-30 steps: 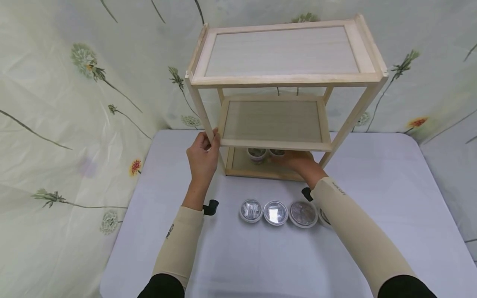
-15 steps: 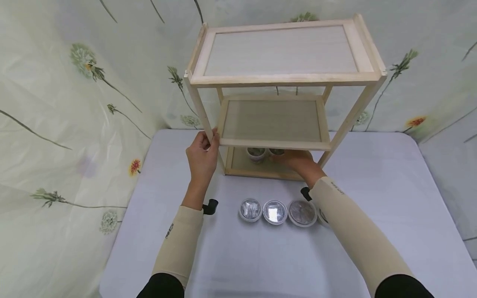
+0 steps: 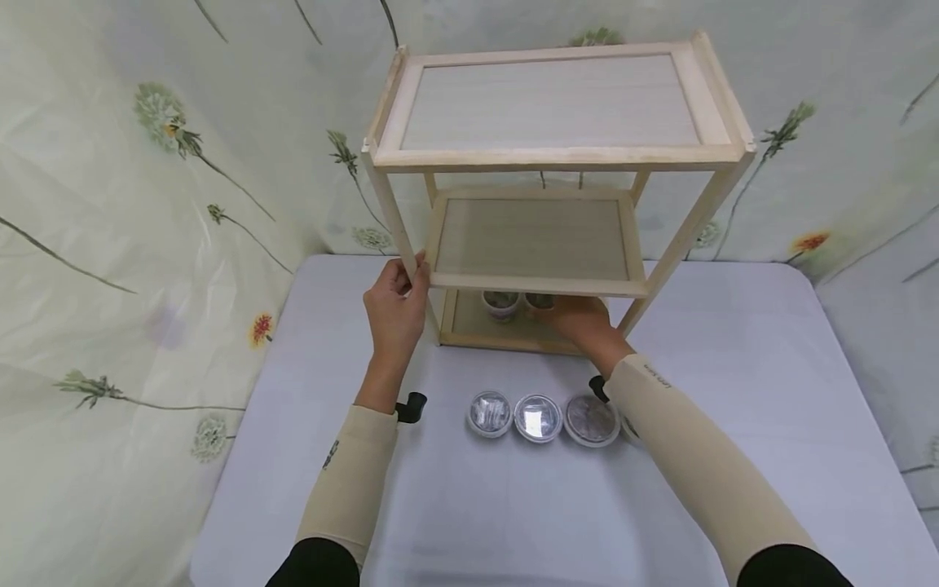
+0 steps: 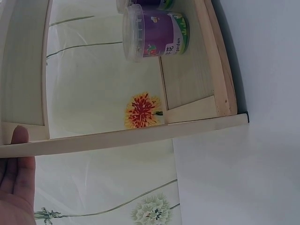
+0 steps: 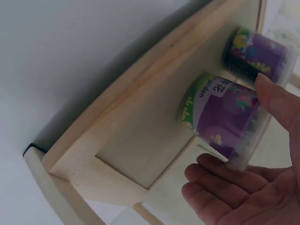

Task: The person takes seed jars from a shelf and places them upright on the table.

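A three-tier wooden shelf rack stands on the table. My left hand grips its front left post, thumb and fingers on either side, just by the middle tier. My right hand reaches under that tier to the bottom tier. There it holds a clear plastic tub with a purple and green label, thumb on one side and curled fingers on the other. A second, similar tub stands just left of it in the head view. Both tubs are partly hidden beneath the middle tier.
Several round lidded tubs stand in a row in front of the rack, among them a left one, a middle one and a larger one; the right sleeve covers part of the row. A white cloth covers the table. Flower-patterned sheeting hangs behind.
Both hands keep their places at the post and the tub. The head view has shifted slightly, so the scene sits a little further left.
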A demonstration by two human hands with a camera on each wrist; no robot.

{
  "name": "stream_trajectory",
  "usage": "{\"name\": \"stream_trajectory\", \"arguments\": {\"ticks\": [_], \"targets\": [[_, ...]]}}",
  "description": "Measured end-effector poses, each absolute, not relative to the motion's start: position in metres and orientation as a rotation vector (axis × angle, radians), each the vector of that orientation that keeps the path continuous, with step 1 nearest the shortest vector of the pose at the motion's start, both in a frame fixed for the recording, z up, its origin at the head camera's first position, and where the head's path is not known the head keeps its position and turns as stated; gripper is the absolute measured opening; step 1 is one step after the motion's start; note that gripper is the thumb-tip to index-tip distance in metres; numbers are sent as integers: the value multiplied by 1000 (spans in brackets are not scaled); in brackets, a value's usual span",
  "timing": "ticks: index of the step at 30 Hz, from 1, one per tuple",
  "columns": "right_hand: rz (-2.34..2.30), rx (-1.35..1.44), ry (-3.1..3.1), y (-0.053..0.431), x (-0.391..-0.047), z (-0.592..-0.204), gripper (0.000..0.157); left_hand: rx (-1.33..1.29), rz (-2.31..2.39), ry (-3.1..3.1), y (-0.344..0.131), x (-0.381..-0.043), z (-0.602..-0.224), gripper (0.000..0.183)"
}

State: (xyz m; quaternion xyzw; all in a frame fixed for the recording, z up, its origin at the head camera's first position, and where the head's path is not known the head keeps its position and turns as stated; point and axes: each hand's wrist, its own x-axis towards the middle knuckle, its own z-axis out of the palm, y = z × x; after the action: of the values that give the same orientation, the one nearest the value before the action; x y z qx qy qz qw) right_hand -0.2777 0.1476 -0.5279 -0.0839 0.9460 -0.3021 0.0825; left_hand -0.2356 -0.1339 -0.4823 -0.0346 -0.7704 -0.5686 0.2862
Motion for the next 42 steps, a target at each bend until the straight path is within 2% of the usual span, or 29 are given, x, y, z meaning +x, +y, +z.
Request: {"name": "stream_trajectory", "arguments": {"ticks": [31,42], "targets": [[-866,-364,2870,154,-262,-518,89,-105,-1496,-2070,-133,-234,-480,18],[-835,-421,2891,154,-248,-507,101,-100,-1490,-2064,-133,-234,-480,18]]}}
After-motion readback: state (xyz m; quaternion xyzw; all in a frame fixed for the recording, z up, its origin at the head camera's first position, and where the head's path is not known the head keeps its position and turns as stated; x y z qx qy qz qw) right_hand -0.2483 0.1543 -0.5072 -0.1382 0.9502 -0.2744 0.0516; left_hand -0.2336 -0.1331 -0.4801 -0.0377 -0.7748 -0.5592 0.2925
